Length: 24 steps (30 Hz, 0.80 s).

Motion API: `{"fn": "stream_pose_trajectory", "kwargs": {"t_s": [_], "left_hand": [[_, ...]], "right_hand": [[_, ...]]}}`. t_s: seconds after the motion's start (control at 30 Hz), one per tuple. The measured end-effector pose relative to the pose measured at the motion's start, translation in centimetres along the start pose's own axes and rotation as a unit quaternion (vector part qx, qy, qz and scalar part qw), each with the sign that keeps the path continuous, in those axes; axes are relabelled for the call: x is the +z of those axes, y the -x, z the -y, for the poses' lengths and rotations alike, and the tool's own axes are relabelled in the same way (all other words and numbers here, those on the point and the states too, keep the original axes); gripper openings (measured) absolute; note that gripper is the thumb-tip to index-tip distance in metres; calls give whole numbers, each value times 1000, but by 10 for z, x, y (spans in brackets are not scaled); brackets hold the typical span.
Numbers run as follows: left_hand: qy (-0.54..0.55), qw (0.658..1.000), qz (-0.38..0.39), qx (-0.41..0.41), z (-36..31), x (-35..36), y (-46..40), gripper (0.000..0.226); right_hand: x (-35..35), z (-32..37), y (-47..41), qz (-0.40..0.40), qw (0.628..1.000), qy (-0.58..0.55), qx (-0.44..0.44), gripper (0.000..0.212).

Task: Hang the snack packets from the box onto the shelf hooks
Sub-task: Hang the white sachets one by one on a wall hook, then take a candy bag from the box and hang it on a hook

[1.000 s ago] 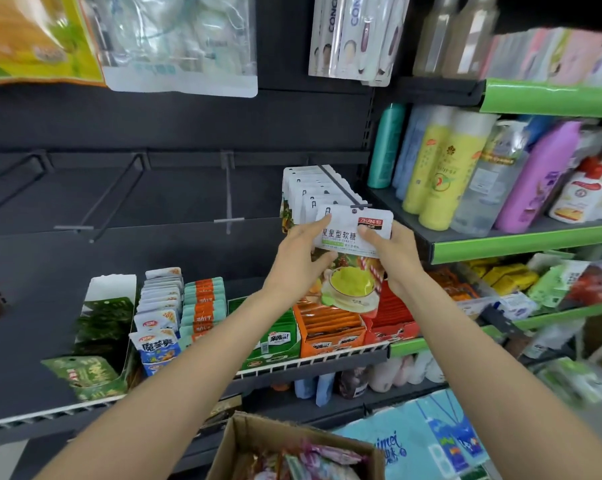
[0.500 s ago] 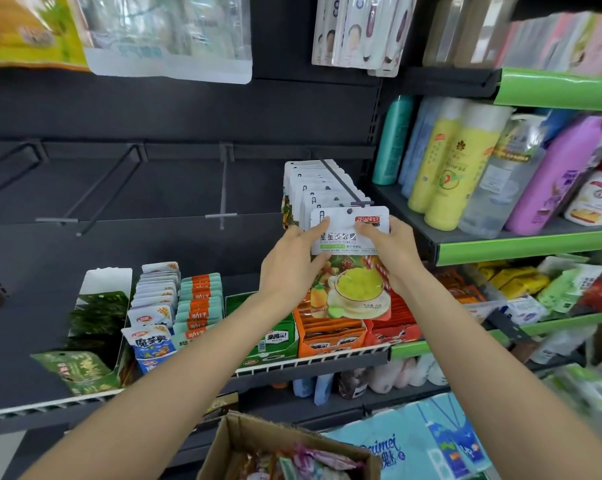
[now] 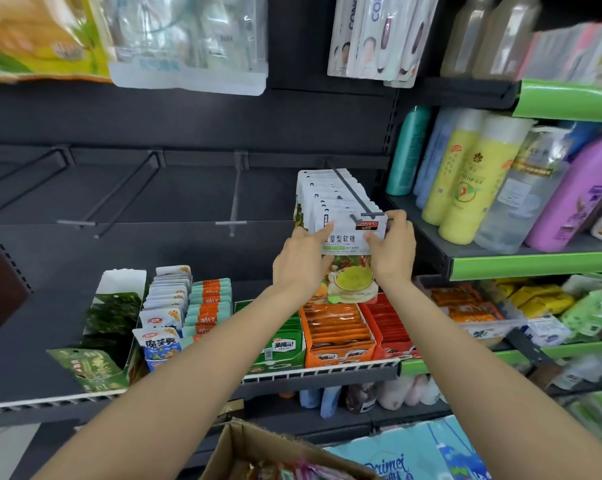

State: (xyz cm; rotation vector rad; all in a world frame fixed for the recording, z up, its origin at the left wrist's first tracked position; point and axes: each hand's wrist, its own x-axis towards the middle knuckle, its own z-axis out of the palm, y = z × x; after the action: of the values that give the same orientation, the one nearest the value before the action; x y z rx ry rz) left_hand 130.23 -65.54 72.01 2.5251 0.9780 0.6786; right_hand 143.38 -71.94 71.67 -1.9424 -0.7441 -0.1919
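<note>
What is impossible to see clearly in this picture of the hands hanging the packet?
- Head view: whether the packet has its hole on the hook; the price tab and the right hand cover that spot.
- The box is cut off by the bottom edge, so its packet count is unknown.
- How many packets hang behind the front one: they overlap.
- The left hand hides the packet's left edge.
- Labels on the bottles are blurred.
</note>
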Motion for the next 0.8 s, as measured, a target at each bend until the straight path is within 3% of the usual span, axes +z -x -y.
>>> {"fn": "stream_pose_trajectory", "kwargs": {"t_s": [0.13,0.27,0.4,0.5,0.67,0.8], "left_hand": [[37,999,-21,8,4,-3,15,53],[81,996,-4,38,14,-12,47,45],[96,992,61,58,37,-18,96,32],[94,989,102,52,59,-18,143,22],[106,971,216,21,112,0,220,22],[79,941,321,77,144,14,283,30]], "right_hand": [[-10,-3,15,1,999,-25,29,56],[-24,-6,63,14,995,-74,70,34],[-26,-2,140,137,986,-61,70,19],[-19,-4,205,209,974,-19,87,19],[-12,-7,319,232,960,67,141,25],[-15,-22,393,285,926,150,198,36]]}}
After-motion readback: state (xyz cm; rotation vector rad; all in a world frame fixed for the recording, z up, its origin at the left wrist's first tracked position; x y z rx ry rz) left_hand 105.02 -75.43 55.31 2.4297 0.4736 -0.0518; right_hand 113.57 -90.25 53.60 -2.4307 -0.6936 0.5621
